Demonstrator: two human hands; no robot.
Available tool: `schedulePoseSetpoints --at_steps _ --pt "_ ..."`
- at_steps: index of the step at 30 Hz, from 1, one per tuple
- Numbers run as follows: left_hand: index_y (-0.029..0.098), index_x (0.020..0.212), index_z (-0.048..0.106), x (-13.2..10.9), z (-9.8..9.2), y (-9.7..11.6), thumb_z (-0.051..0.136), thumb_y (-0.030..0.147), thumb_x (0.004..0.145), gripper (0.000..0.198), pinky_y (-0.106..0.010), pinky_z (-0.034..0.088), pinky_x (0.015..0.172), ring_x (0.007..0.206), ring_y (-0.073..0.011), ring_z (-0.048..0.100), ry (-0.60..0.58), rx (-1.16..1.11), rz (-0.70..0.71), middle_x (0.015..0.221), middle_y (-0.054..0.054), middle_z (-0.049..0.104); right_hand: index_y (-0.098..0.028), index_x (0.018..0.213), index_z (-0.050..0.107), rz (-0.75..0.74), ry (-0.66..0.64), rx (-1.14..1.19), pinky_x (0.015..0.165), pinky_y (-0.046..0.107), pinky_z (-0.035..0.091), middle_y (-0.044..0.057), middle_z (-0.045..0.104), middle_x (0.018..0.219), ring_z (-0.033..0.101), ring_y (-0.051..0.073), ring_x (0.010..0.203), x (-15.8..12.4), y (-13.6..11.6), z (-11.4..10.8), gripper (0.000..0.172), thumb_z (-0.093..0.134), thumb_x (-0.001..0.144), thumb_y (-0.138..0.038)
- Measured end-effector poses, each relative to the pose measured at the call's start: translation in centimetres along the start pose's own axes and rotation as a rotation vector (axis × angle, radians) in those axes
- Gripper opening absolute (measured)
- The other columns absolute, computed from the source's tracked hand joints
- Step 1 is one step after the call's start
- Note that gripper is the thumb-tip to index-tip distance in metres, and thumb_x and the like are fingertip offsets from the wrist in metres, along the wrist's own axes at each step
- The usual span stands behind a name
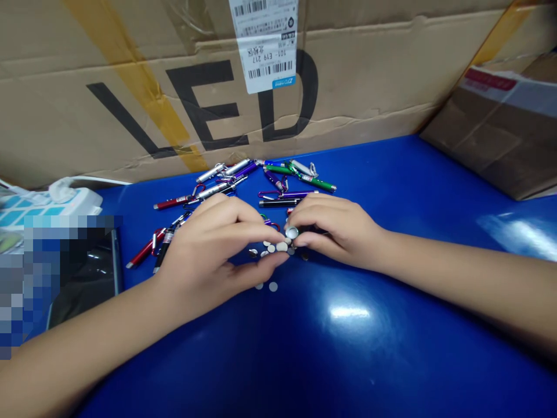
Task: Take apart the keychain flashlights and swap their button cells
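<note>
My left hand (213,244) is closed in a pinch, with a small silver button cell (282,247) between thumb and forefinger. Opposite it, nearly touching those fingertips, my right hand (339,226) grips another round silver piece (292,233) that looks like a button cell with a raised rim. Beneath the fingers lies a loose group of button cells (271,248), partly hidden by both hands. Two more discs lie nearer to me, one of them a flat grey button cell (273,287). Behind my hands are several pen-shaped keychain lights, including a black one (278,203) and a green one (319,184).
A large cardboard box (130,64) marked LED stands along the back of the blue table (383,348). Another carton (491,128) is at the right. On the left are a white and light-blue power strip (82,203) and a dark flat device (96,278), partly blurred out.
</note>
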State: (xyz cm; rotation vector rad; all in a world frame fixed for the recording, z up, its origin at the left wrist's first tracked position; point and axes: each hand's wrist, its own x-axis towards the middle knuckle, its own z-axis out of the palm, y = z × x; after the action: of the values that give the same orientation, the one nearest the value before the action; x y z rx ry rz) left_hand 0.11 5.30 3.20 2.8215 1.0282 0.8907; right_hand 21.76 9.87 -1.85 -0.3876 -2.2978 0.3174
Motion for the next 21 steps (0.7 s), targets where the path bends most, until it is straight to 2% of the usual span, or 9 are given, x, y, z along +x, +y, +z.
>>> schedulePoseSetpoints --at_steps 7,17,21 --pt "0.027 0.093 0.065 -0.1 0.59 -0.17 0.063 0.031 0.088 0.007 -0.033 0.044 0.068 0.069 -0.0125 0.061 0.054 0.066 0.067 0.075 0.002 0.066 -0.012 0.092 0.063 -0.038 -0.038 0.057 0.078 0.03 0.049 0.007 0.067 0.085 0.059 0.014 0.08 -0.08 -0.06 0.13 0.023 0.052 0.093 -0.033" --pt "0.027 0.097 0.066 0.08 0.46 -0.18 0.061 0.031 0.09 0.01 -0.031 0.044 0.07 0.072 -0.0122 0.06 0.028 0.037 0.066 0.08 0.003 0.067 -0.01 0.094 0.063 -0.062 -0.035 0.06 0.076 0.03 0.049 0.008 0.068 0.087 0.059 0.015 0.079 -0.1 -0.05 0.16 0.025 0.054 0.092 -0.033" --pt "0.024 0.104 0.065 0.02 0.3 -0.28 0.065 0.032 0.087 0.019 -0.031 0.043 0.073 0.077 -0.0135 0.06 0.02 0.053 0.056 0.084 0.001 0.067 -0.011 0.093 0.063 -0.065 -0.024 0.048 0.074 0.03 0.049 0.007 0.067 0.083 0.059 0.015 0.078 -0.11 0.01 0.16 0.023 0.054 0.092 -0.033"
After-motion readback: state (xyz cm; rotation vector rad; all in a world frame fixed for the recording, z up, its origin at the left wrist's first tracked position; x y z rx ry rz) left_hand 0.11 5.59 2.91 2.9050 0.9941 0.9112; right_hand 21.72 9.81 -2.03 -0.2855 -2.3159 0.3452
